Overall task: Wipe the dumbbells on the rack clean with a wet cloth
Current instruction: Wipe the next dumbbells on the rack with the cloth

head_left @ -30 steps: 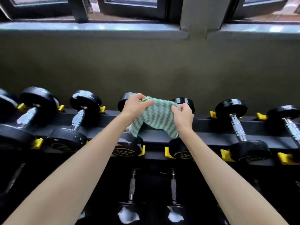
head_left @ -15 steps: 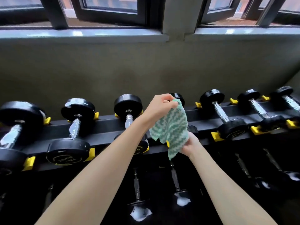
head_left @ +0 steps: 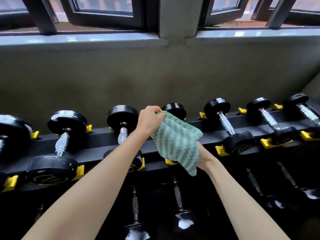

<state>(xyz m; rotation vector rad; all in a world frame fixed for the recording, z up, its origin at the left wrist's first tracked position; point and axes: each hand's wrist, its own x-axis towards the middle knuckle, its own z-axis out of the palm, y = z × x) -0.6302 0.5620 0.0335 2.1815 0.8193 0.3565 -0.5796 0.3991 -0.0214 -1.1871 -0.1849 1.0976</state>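
A green and white zigzag cloth hangs over the middle of the black dumbbell rack. My left hand pinches its upper left corner. My right hand is behind and under the cloth's lower right part, fingers hidden. The cloth covers most of one dumbbell; only its far black head shows. Black dumbbells with chrome handles lie to the left and to the right of it.
More dumbbells fill the upper shelf out to both edges, seated in yellow cradles. A lower shelf holds smaller dumbbells in shadow. A grey wall and a window sill rise right behind the rack.
My right hand has dropped from the cloth's top right corner to under its lower part. The cloth has turned from spread flat to hanging at a slant. The view has shifted right.
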